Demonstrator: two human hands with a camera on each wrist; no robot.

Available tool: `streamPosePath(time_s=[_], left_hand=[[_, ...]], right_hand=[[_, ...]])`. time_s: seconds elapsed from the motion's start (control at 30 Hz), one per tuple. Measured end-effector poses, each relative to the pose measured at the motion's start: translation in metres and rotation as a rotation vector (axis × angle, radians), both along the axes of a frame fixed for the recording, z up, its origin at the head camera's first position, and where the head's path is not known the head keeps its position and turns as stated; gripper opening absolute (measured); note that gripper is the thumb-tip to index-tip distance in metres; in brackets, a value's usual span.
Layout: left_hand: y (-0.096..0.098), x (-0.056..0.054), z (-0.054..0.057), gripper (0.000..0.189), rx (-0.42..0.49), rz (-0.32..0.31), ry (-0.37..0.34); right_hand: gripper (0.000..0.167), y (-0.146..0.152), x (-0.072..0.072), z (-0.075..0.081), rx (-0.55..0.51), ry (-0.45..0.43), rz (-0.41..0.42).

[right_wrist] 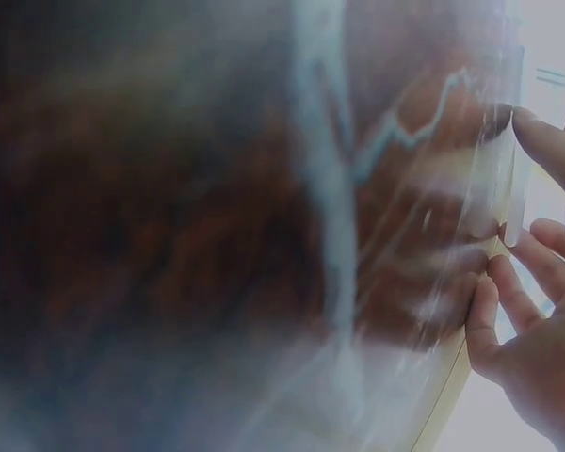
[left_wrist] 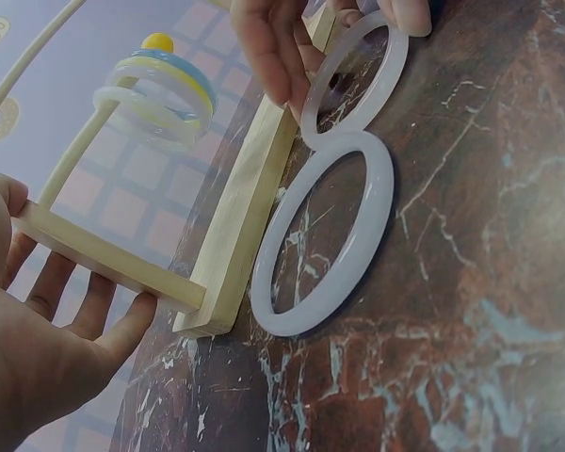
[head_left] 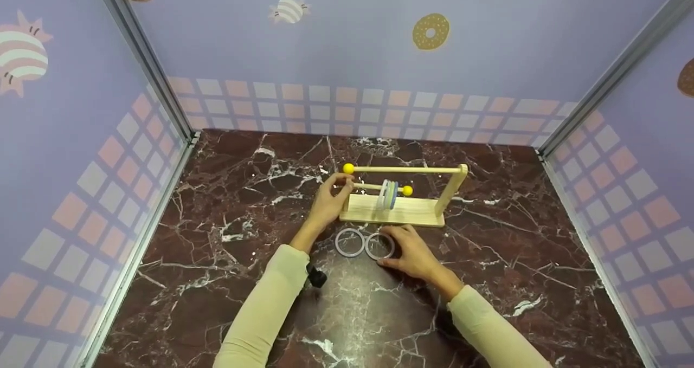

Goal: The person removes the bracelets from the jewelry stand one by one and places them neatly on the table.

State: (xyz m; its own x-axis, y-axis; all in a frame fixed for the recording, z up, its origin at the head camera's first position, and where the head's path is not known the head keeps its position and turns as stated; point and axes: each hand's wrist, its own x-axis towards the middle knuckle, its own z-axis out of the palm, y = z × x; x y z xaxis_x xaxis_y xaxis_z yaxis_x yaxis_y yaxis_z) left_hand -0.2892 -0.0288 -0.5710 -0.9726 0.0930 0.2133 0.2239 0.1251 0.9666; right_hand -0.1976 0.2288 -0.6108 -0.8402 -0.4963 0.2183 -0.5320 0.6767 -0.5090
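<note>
A wooden stand [head_left: 366, 216] carries two rods with yellow ball ends. My left hand [head_left: 327, 201] grips its short left post [left_wrist: 104, 259], thumb at the top and fingers along the far side. Several coloured rings [head_left: 388, 194], white, green and blue among them, hang on the lower rod near its ball. In front of the base, two pale rings lie side by side on the table. My right hand [head_left: 412, 251] pinches the right ring [head_left: 367, 246] between thumb and fingers. The left ring [left_wrist: 381, 202] touches it and is free of both hands.
The tall right post [head_left: 451, 192] holds the upper rod [head_left: 406, 169] above the ringed one. Dark red marbled tabletop [head_left: 217, 303] lies all round the stand. Patterned panels [head_left: 347, 48] wall in the back and both sides. A small black object [head_left: 316, 277] sits at the left wrist.
</note>
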Motion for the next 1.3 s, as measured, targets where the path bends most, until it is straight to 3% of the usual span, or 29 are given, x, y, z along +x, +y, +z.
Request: streamPosePath(time_s=[0.63,0.87,1.03,1.17,1.3], left_hand=[[0.001,0.001,0.002,0.027,0.037,-0.007,0.019],[0.001,0.0,0.001,0.024,0.013,-0.002,-0.001],[0.001,0.0,0.001,0.03,0.004,-0.003,-0.005],[0.002,0.001,0.001,0.027,0.003,-0.004,-0.002],[0.0,0.0,0.001,0.03,-0.004,-0.003,0.0]], right_hand=[[0.075,-0.001,-0.001,0.003,0.004,0.008,0.017],[0.078,-0.002,0.003,0.008,0.056,0.0,0.022],[0.072,-0.001,0.006,0.021,0.032,-0.053,0.008],[0.06,0.001,0.003,0.039,-0.07,-0.089,0.032],[0.044,0.001,-0.006,0.061,-0.177,-0.044,0.062]])
